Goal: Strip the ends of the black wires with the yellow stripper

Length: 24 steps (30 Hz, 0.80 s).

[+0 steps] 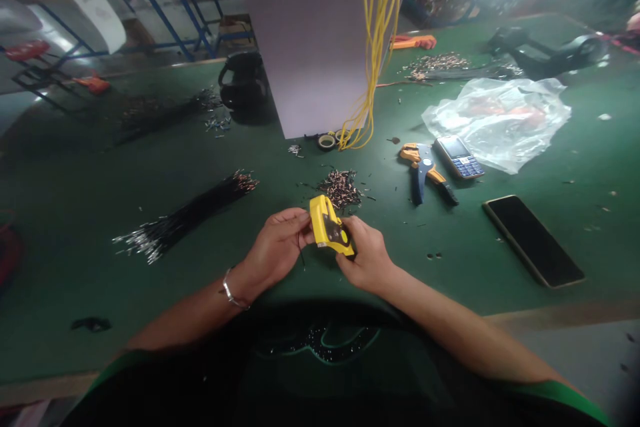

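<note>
A yellow wire tool with a dark middle part is gripped by my right hand, whose fingers wrap round its handle. Close against the tool's left side, my left hand pinches a thin black wire that hangs below the fingers. Just beyond the tool lies a pile of short black and copper-coloured bits. A bundle of black wires, with silvery ends at the left and copper ends at the right, rests on the green table to the left.
Blue-and-orange pliers, a keypad phone, a black smartphone and a clear plastic bag lie at the right. Yellow wires hang over a pale panel ahead, near tape rolls.
</note>
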Available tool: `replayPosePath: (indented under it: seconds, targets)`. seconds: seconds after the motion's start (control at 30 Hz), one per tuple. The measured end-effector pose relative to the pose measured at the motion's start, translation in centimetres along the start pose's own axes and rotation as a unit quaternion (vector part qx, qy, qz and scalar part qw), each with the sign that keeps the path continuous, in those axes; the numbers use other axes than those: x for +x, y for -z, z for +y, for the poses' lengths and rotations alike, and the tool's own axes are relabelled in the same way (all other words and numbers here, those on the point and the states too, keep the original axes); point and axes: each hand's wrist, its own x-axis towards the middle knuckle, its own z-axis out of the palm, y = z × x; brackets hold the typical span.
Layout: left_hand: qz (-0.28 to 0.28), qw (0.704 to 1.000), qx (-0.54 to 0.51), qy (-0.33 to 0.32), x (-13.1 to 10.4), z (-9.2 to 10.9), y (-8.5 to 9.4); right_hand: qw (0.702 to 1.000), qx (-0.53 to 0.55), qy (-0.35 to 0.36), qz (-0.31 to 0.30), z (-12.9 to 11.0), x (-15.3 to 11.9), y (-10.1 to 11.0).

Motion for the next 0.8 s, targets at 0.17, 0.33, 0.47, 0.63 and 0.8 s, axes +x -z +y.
replayPosePath:
  seconds: [0.17,0.33,0.47,0.63,0.8]
  targets:
    - [0.012,0.999,0.042,-0.021,-0.2,0.4,-0.3,1.000,-0.003,-0.004,-0.004,0.2,0.0,-0.1]
    - [0.028,0.996,0.072,-0.046,-0.4,0.4,-0.6,1.000,-0.011,-0.009,-0.005,0.3,-0.1,-0.1]
    - [0.035,0.995,0.081,-0.055,-0.6,0.3,-0.8,1.000,-0.017,-0.012,-0.008,0.3,-0.2,-0.1]
    - [0.023,0.995,0.089,-0.048,-0.7,0.5,-1.0,1.000,-0.028,-0.007,-0.002,0.4,-0.1,0.1]
    - [0.003,0.996,0.086,-0.036,-0.5,0.5,-0.7,0.999,-0.036,-0.003,-0.002,0.3,-0.1,0.1]
